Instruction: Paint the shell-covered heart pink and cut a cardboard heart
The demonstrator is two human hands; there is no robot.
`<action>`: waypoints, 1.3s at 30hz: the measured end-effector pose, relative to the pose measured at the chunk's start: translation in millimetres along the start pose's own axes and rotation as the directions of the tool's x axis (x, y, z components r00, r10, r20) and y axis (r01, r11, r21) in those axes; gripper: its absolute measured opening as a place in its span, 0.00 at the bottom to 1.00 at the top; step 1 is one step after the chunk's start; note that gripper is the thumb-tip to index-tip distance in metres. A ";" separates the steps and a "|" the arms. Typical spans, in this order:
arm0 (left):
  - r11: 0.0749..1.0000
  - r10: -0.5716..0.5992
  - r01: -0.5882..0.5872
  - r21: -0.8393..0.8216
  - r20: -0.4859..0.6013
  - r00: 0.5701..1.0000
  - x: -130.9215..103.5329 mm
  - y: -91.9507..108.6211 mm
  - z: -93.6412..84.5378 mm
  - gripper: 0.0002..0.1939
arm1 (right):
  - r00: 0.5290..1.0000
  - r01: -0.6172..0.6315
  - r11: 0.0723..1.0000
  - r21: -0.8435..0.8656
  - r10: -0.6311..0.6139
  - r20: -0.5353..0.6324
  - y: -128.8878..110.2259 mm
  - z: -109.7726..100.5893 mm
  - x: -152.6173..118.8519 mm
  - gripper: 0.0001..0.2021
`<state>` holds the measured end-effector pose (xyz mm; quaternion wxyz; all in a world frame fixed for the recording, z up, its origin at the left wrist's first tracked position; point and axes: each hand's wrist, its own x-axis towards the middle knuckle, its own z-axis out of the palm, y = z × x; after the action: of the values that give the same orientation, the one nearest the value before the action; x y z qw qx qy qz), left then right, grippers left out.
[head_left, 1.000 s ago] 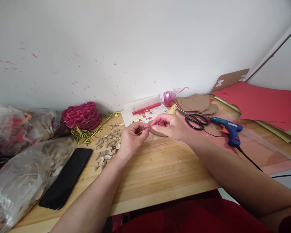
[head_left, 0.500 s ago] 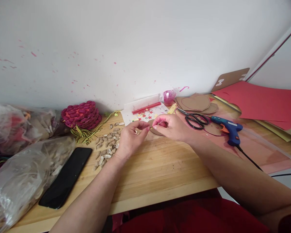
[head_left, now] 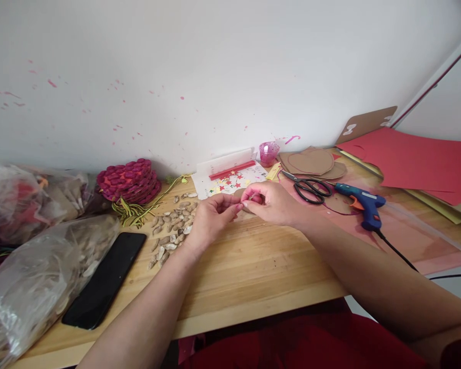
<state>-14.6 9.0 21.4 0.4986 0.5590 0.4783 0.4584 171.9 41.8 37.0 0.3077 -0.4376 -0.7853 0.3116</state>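
Observation:
My left hand (head_left: 212,218) is closed in a pinch, its thumb and fingertips meeting those of my other hand. Thumb and forefinger are also pinched together on my right hand (head_left: 272,203). What lies between the fingertips is too small and covered to name; a faint yellowish trace shows there. Just behind and under the fingers is a brown cardboard piece (head_left: 238,193), mostly hidden. Left of my left hand, peanut shells (head_left: 172,224) are spread on the wooden table (head_left: 253,271).
Black-handled scissors (head_left: 311,190) and a blue glue gun (head_left: 363,204) with its cord lie at right. Behind are small paper stars (head_left: 230,182), a pink cup (head_left: 269,154) and cardboard shapes (head_left: 307,163). A phone (head_left: 105,279), plastic bag (head_left: 49,271) and magenta stack (head_left: 128,180) occupy the left.
My left hand has shifted slightly right, and the fingertips of both hands have come together. A thin yellowish strand seen at the left fingers before is now mostly hidden.

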 end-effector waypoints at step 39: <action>0.999 -0.009 0.007 0.042 0.039 0.999 -0.4 4.1 -1.3 0.12 | 0.998 -0.005 0.963 0.270 0.023 -0.062 7.8 -3.1 6.4 0.09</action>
<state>-15.6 8.6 25.6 0.4979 0.5764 0.4803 0.4350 175.4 51.4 34.3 0.3873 -0.4069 -0.7223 0.4034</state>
